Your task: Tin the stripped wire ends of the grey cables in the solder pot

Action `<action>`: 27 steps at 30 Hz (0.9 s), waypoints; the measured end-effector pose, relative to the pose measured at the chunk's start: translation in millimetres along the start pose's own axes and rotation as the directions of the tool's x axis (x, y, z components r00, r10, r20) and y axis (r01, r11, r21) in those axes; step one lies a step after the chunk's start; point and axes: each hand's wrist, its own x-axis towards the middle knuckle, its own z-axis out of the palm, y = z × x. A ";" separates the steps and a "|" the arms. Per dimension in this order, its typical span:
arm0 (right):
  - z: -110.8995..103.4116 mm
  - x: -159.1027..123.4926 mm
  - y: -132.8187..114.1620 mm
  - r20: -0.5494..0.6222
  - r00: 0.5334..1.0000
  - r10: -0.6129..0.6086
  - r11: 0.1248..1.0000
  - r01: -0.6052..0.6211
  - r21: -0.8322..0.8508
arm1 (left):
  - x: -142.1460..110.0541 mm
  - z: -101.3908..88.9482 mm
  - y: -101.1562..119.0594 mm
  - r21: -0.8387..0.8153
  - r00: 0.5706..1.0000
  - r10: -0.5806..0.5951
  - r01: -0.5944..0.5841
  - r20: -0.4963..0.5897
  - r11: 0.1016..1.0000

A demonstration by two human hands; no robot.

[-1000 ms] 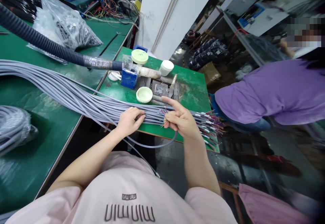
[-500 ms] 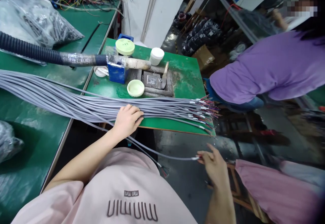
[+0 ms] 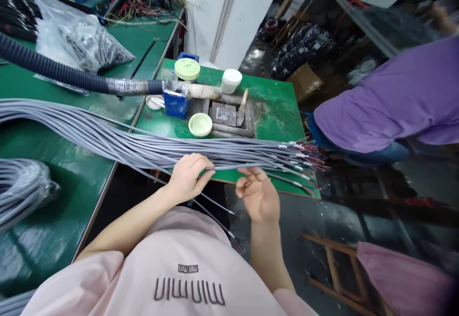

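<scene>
In the head view, across green, flat-topped tables [image 3: 279, 110]: a long bundle of thin, round, grey plastic cables [image 3: 136, 146]. In the left bare hand [image 3: 188, 175], pinched between finger and thumb: one grey cable [image 3: 229, 167]. Beside the bundle, half curled, palm up: right bare hand [image 3: 261, 196]; cannot tell if holding anything. Likely bendy but springy, a bit slippery, light one by one, heavy all together. Best to grab by the smooth grey part, not by the thin red and blue wire ends [image 3: 317, 158], probably easy to snap.
</scene>
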 end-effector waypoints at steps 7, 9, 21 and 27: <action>-16.1 14.2 -57.1 -0.350 0.836 -0.422 0.905 0.414 -0.102 | -7.9 4.3 -8.6 -0.061 0.998 0.021 -0.018 0.058 0.998; -16.2 6.7 -61.0 -0.297 0.823 -0.485 0.873 0.433 -0.225 | -7.8 5.3 -8.3 -0.101 0.996 -0.003 0.012 0.089 0.995; 15.8 -25.2 -29.7 0.402 0.914 0.054 0.607 0.290 -0.740 | 5.0 0.9 5.5 -0.799 0.844 -0.430 0.486 0.322 0.354; 20.7 -22.1 -25.2 0.399 0.916 0.052 0.602 0.290 -0.744 | 0.2 6.7 4.2 -0.841 0.775 -0.458 0.532 0.436 0.098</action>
